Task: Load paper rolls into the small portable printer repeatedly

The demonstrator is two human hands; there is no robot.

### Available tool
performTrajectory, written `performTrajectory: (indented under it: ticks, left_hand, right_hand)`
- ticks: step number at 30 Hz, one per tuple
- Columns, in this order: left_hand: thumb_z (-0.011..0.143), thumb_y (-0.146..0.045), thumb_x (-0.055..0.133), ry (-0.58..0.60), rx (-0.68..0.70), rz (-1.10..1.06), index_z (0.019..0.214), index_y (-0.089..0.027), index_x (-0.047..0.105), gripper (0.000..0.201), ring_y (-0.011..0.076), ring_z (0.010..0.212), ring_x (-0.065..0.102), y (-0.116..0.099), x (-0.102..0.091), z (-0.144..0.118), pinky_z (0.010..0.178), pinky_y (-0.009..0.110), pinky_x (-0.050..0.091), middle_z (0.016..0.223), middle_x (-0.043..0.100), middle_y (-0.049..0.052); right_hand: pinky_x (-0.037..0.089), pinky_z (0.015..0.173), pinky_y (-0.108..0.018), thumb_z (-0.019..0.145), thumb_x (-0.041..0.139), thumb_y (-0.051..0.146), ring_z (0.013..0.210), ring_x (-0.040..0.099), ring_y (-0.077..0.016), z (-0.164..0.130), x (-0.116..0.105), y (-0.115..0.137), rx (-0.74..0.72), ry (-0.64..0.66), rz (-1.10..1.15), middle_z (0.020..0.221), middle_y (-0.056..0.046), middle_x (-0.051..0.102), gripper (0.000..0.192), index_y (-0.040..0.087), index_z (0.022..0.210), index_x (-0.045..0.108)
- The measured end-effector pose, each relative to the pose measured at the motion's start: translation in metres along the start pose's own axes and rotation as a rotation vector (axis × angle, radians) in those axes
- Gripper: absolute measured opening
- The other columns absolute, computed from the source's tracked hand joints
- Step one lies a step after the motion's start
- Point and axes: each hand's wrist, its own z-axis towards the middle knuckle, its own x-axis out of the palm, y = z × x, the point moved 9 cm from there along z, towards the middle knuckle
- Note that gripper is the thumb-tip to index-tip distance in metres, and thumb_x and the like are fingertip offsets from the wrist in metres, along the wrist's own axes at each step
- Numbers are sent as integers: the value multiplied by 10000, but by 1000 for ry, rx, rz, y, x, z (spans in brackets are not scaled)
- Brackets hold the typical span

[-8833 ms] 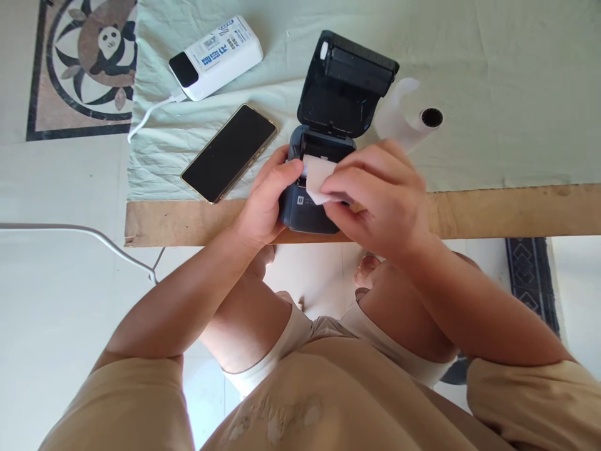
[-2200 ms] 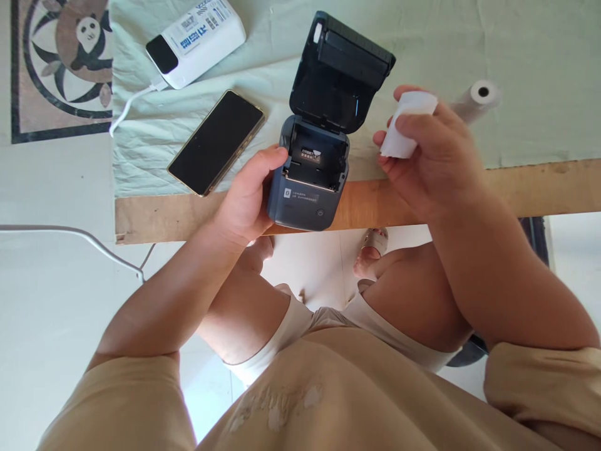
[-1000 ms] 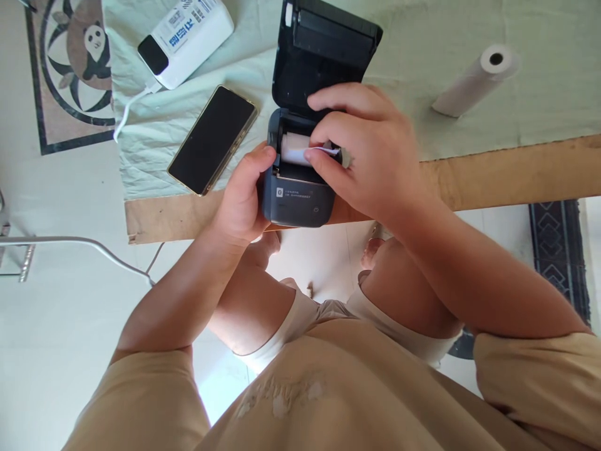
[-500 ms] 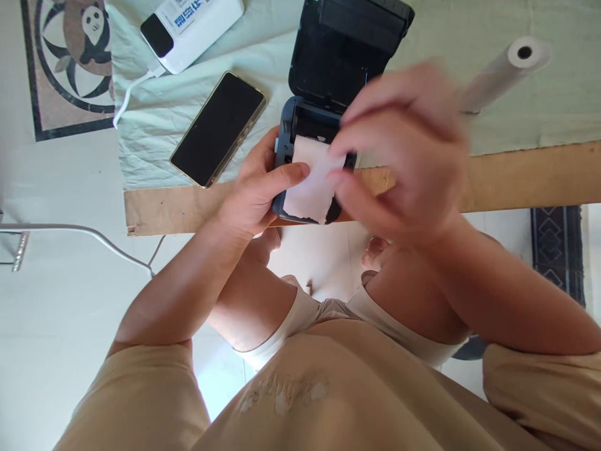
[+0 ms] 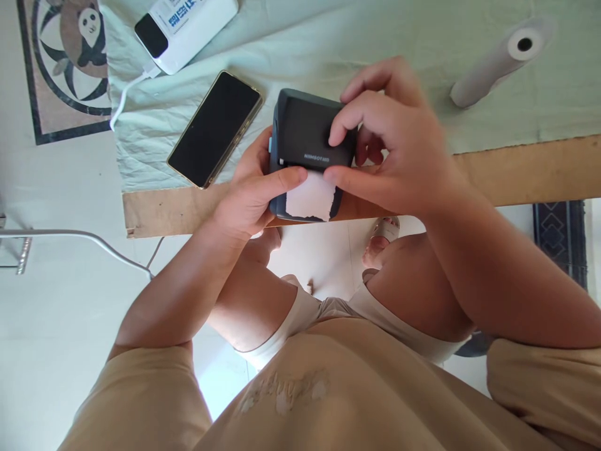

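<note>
The fingers point(image 5: 350, 119) of the right hand point(image 5: 399, 144) curled over the closed lid of the small dark printer point(image 5: 307, 141), their tips pressing down on its top right part, while the thumb lay against the front edge beside the paper strip point(image 5: 310, 199). The left hand point(image 5: 251, 194) cupped the printer's left side, its thumb stretched across the front with the tip touching the upper left corner of the strip, the remaining fingers tucked under and behind the body out of sight. So the printer sat clasped between both hands, at the near edge of the surface point(image 5: 516, 172), partly overhanging it. The white strip stuck out from the slot under the lid and lay flat on the printer's front face, its lower edge ragged.

Just left of the printer lay a phone point(image 5: 215, 128), screen dark, on the pale green cloth point(image 5: 328, 37). Beyond that, at the far left corner, sat a white power bank point(image 5: 185, 28) with a white cable point(image 5: 124, 94) running off it. Well off to the right lay a paper roll point(image 5: 500, 62) on its side, blurred.
</note>
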Motion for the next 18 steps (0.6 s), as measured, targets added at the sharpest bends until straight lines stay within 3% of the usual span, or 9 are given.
performTrajectory:
  ticks: [3,7,10,18]
  left_hand:
    - [727,-219,882,59,13,-17,1023,-217,696,349,210,781,675,-4,2,0,686,302,527,875,704,23]
    - [791,-268,859,-4,-105,-16,1080,-245,701,330,308,1009,734,2,-6,2,791,354,538,918,723,52]
    - [786,-294,835,0,-121,15,1039,-264,712,283,352,1089,720,4,-7,4,812,375,551,904,733,68]
    - [797,-393,761,-29,4,22,1011,-226,722,274,250,746,685,5,-6,5,606,316,473,784,670,56]
  right_hand:
    - [575,806,-278,878,723,495,932,611,-128,-1,6,-8,41,33,76,1350,-31,595,300,282,1089,699]
    - [565,850,-278,876,734,602,1025,635,-144,-3,15,-26,171,84,255,1419,-11,594,610,355,1408,566]
    - [555,862,-297,733,853,656,1060,639,-177,-3,22,-35,244,131,332,1339,-22,646,811,337,1415,555]
    - [546,908,-378,765,827,524,1106,653,-235,0,27,-44,307,142,217,1265,-21,696,732,327,1409,541]
